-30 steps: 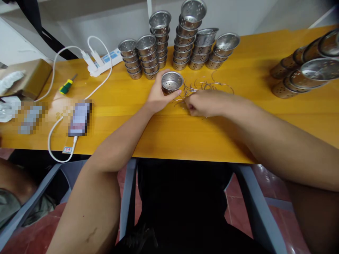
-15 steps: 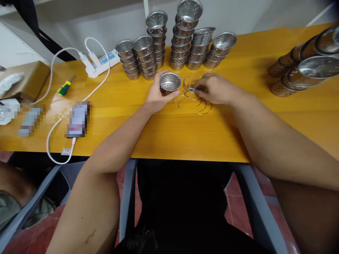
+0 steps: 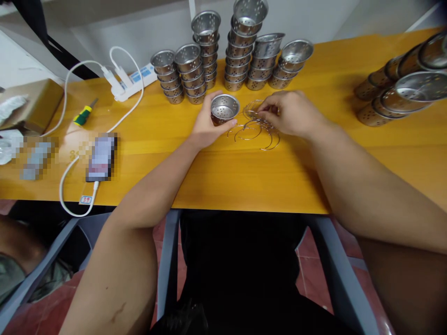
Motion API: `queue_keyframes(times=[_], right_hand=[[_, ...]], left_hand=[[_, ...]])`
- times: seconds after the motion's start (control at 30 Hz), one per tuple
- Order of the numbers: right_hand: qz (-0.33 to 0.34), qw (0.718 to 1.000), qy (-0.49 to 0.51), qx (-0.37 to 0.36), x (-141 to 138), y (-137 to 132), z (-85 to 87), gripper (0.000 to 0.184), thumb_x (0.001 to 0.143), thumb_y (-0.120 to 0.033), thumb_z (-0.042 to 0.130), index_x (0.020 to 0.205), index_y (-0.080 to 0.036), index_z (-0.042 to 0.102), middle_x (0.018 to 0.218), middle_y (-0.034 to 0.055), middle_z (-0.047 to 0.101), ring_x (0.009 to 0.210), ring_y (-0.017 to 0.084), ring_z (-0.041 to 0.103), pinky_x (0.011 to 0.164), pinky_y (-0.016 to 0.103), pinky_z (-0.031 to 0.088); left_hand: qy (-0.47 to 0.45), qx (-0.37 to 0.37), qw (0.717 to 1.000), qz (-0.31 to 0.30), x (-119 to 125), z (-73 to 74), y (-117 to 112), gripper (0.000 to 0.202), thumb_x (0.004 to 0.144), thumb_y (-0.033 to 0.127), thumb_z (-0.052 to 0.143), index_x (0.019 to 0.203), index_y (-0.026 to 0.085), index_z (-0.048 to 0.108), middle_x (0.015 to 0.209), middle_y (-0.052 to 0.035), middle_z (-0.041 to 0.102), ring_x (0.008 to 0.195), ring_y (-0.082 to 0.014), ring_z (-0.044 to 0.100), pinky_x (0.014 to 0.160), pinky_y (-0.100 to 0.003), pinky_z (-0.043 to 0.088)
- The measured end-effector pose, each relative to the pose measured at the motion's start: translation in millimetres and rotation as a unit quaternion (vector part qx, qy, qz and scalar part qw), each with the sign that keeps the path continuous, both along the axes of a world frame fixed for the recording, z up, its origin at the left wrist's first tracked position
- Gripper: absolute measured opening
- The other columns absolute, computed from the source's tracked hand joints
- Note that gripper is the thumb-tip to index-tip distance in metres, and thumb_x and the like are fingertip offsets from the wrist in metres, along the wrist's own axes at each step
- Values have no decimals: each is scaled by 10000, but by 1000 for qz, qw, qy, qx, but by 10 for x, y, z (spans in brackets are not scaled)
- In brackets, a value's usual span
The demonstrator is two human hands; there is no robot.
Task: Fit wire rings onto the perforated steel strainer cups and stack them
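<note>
My left hand is closed around a small perforated metal cup, which stands upright with its mouth facing up. Just right of the cup lies a loose pile of thin curved wire pieces on the table. My right hand is over the right side of this pile, thumb and forefinger pinched together on a wire piece. How many wires the pinch holds is hard to make out.
Stacks of perforated cups line the back of the wooden table, and more stacks lean at the right. To the left are a power strip, a screwdriver, a phone on a white cable and a cardboard box.
My right hand has risen slightly and shifted a little right, its fingers now pinched over the wires. Some wires in the pile have moved. My left hand and the cup stay nearly in place.
</note>
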State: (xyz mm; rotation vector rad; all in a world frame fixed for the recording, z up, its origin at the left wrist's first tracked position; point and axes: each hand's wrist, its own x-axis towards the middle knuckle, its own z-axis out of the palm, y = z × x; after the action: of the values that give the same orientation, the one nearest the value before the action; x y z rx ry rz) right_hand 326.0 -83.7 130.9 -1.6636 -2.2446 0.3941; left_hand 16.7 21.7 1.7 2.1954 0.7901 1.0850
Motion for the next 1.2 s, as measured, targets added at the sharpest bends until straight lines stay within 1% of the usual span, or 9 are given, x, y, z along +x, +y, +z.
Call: queue_keyframes(times=[0.17, 0.27, 0.43, 0.63, 0.77, 0.9, 1.03, 1.1, 1.2], right_hand=[[3, 999, -11, 43, 14, -36, 30, 213, 1280, -342, 677, 1340, -291, 875, 1477, 192, 853, 1302, 384, 785, 1209, 532, 648], [-1, 999, 9, 40, -17, -72, 48, 228, 1291, -287, 635, 1353, -308, 853, 1439, 173, 873, 1217, 351, 791, 1149, 503, 661], [-3, 998, 58, 17, -56, -103, 52, 247, 1157, -169, 693, 1359, -238, 817, 1330, 189, 878, 1080, 327, 788, 1027, 443, 639], [-12, 997, 63, 41, -37, -83, 43, 310, 1270, -326, 629, 1446, -222, 862, 1416, 205, 873, 1119, 317, 753, 1077, 435, 607], [-11, 990, 124, 60, -8, -11, -100, 318, 1280, -328, 679, 1466, -200, 904, 1329, 165, 921, 982, 267, 726, 993, 415, 615], [4, 961, 247, 122, 8, 94, -307, 155, 1264, -272, 809, 1338, -227, 937, 1222, 136, 936, 852, 219, 757, 854, 374, 642], [7, 953, 285, 103, 17, 147, -392, 104, 1292, -292, 875, 1343, -239, 949, 1212, 108, 951, 616, 143, 636, 629, 358, 553], [7, 955, 281, 89, 29, 164, -412, 85, 1286, -241, 893, 1351, -248, 946, 1179, 89, 954, 610, 134, 625, 625, 355, 533], [-2, 953, 296, 59, 50, 199, -468, 105, 1283, -238, 913, 1379, -276, 932, 1172, 65, 957, 645, 146, 660, 646, 355, 572]], left_hand=[[-19, -8, 1000, -2, 19, 14, -14, 1226, 1139, 860, 806, 2043, 377, 132, 1963, -204, 532, 1834, -414, 631, 1591, -675, 527], [-17, -6, 1000, 0, 13, -41, 29, 1228, 1142, 875, 797, 2034, 378, 115, 1928, -199, 545, 1825, -405, 631, 1590, -675, 524], [-21, 5, 1000, -1, 1, -88, 69, 1277, 1089, 943, 825, 2006, 367, 148, 1918, -203, 541, 1835, -417, 614, 1601, -690, 504], [-22, -9, 1000, -4, 25, 13, -8, 1203, 1130, 926, 796, 2001, 392, 160, 1899, -189, 562, 1832, -402, 628, 1603, -691, 510], [-25, 4, 1000, -8, 31, 3, 7, 1202, 1125, 895, 818, 2000, 348, 201, 1834, -191, 591, 1790, -405, 656, 1582, -685, 512], [-61, 19, 998, 8, 42, 32, 0, 1133, 1038, 849, 969, 1884, 325, 427, 1686, -147, 686, 1622, -360, 761, 1502, -622, 588], [-94, 32, 995, 32, 62, 127, -73, 1016, 986, 803, 1056, 1741, 317, 579, 1625, -110, 715, 1574, -336, 780, 1469, -582, 623], [-86, 28, 996, 29, 62, 153, -96, 980, 1015, 782, 1042, 1737, 307, 580, 1603, -103, 732, 1567, -334, 785, 1479, -596, 615], [-76, 20, 997, 19, 58, 119, -64, 988, 1039, 772, 1024, 1757, 293, 543, 1571, -106, 756, 1525, -327, 805, 1486, -617, 607]])
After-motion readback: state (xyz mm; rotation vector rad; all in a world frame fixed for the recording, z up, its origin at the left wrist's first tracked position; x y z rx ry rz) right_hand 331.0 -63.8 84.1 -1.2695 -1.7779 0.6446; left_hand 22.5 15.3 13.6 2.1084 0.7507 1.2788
